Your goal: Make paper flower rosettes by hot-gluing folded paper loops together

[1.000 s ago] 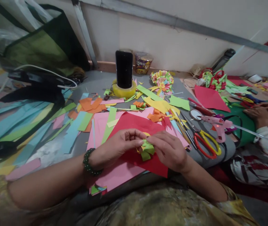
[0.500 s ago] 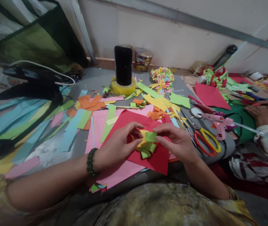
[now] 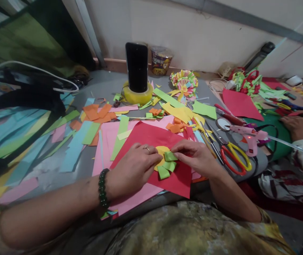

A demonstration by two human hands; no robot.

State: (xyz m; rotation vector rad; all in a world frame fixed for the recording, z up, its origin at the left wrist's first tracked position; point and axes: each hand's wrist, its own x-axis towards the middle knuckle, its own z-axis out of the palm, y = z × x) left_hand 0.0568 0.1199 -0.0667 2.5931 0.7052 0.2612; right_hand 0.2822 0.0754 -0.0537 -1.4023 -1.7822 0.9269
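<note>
Paper disc (image 3: 162, 149), yellow, lies on a red sheet (image 3: 148, 132) near the front of a littered worktop (image 3: 106, 84), with green pieces (image 3: 169, 166) fanned along the disc's right side. The right hand (image 3: 197, 157) pinches the uppermost green piece (image 3: 169, 156); the left hand (image 3: 134, 170) rests curled over the disc's left edge, its grip unclear. Scissors (image 3: 239, 152) and a pink glue gun (image 3: 251, 137) lie to the right.

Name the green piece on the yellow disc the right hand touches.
The uppermost green piece: the right hand touches its right edge; the other green pieces on the yellow disc sit lower, clear of that hand.
</note>
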